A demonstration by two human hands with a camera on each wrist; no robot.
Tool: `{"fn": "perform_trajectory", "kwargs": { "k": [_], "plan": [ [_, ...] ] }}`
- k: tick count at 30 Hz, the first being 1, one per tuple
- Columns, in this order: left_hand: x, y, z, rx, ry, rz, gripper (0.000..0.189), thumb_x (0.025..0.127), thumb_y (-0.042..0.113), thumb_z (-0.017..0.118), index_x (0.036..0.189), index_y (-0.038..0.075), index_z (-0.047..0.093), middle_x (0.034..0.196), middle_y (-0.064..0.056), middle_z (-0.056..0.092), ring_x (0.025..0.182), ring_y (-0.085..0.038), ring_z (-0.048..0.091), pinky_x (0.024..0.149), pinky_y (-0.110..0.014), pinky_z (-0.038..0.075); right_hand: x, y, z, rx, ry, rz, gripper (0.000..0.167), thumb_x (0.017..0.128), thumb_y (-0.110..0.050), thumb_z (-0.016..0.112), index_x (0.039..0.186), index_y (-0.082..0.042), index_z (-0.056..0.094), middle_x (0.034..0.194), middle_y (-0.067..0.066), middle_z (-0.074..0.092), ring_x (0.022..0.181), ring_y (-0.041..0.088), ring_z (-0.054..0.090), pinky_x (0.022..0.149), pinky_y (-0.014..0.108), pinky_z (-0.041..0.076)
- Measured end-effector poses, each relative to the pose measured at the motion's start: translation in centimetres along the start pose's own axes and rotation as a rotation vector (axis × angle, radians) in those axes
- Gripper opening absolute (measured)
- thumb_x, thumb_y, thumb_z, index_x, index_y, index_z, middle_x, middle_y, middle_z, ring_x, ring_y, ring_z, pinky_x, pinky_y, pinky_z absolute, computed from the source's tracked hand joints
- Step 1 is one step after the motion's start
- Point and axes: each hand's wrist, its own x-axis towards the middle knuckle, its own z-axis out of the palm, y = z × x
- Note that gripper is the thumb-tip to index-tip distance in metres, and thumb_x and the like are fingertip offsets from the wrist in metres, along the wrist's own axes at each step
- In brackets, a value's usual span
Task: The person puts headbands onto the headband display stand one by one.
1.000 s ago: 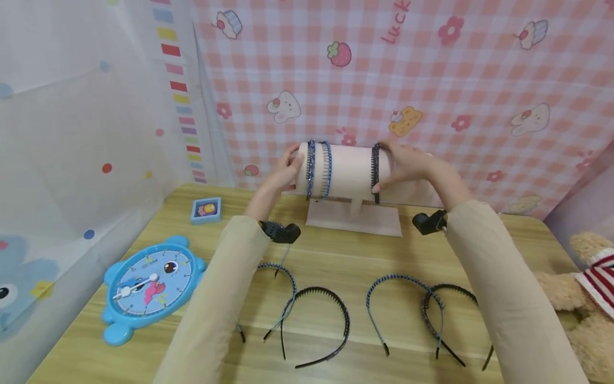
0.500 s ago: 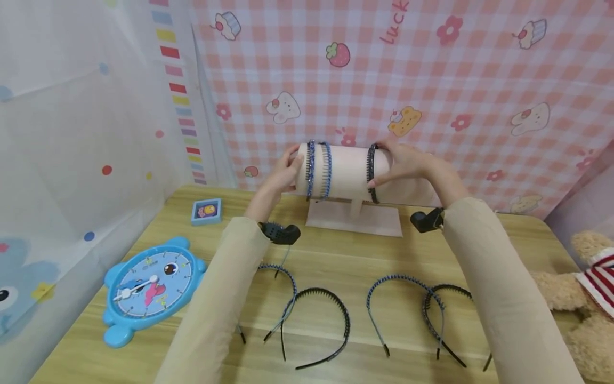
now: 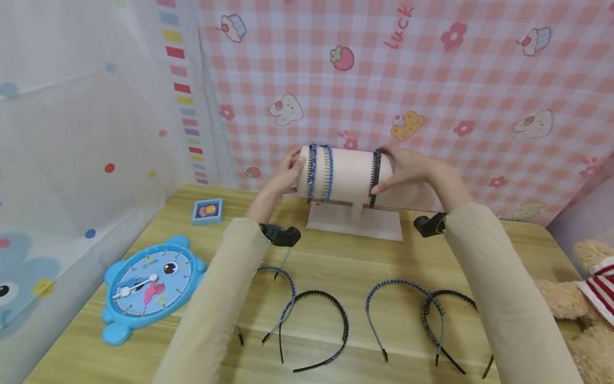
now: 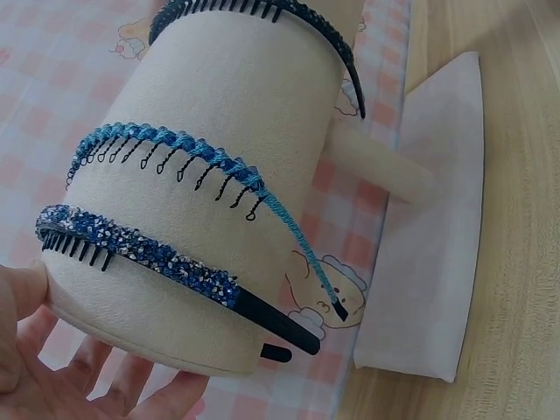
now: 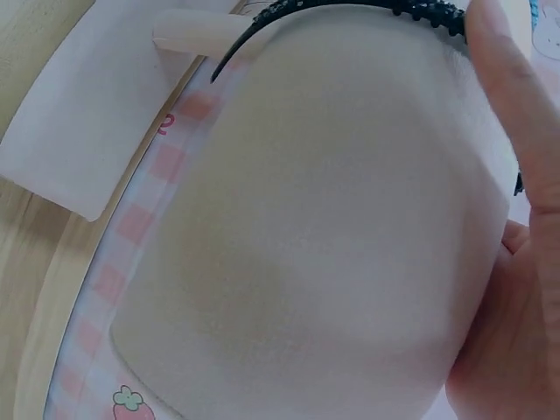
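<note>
A cream cylindrical headband display stand stands at the back of the table. My left hand holds its left end, the fingers spread along the rim in the left wrist view. Close to that end sits a glittery blue headband, and beside it a braided blue headband with comb teeth. Toward the right, my right hand grips a black toothed headband around the cylinder, thumb in front and other fingers behind. This headband leans slightly, its lower end toward the left.
Nearer me lie several loose headbands, including a black headband and a blue headband. A blue toy clock and a small blue frame lie at left. A teddy bear sits at right; a pink checked cloth hangs behind.
The black headband's lower end has shifted slightly left under my right hand, so the band now leans. My left hand stays at the stand's left end.
</note>
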Motion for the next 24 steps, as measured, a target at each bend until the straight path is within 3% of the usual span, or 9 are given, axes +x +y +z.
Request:
{"fn": "perform_trajectory", "kwargs": {
  "k": [6, 13, 24],
  "plan": [
    [-0.1, 0.0, 0.0, 0.005, -0.004, 0.003, 0.046, 0.099, 0.035, 0.035, 0.143, 0.035, 0.022, 0.145, -0.005, 0.034, 0.127, -0.027, 0.04, 0.101, -0.051, 0.04, 0.5, -0.9, 0.4, -0.081, 0.033, -0.033, 0.116, 0.059, -0.052, 0.08, 0.141, 0.0, 0.017, 0.142, 0.025, 0.032, 0.13, 0.039, 0.033, 0.11, 0.053, 0.025],
    [-0.1, 0.0, -0.1, 0.005, 0.005, -0.001, 0.045, 0.099, 0.034, 0.034, 0.143, 0.036, 0.023, 0.147, -0.005, 0.032, 0.127, -0.028, 0.04, 0.101, -0.051, 0.04, 1.1, -1.7, 1.4, -0.13, 0.13, -0.112, 0.117, 0.055, -0.05, 0.083, 0.14, 0.001, 0.022, 0.138, 0.024, 0.038, 0.125, 0.039, 0.039, 0.108, 0.054, 0.029],
    [-0.1, 0.0, 0.0, 0.005, 0.002, 0.011, 0.045, 0.099, 0.035, 0.034, 0.143, 0.035, 0.023, 0.147, -0.005, 0.032, 0.127, -0.028, 0.04, 0.102, -0.051, 0.039, 1.3, -1.8, 1.2, -0.114, 0.091, -0.085, 0.119, 0.057, -0.058, 0.079, 0.144, -0.007, 0.015, 0.144, 0.02, 0.032, 0.128, 0.039, 0.036, 0.107, 0.057, 0.028]
  ]
}}
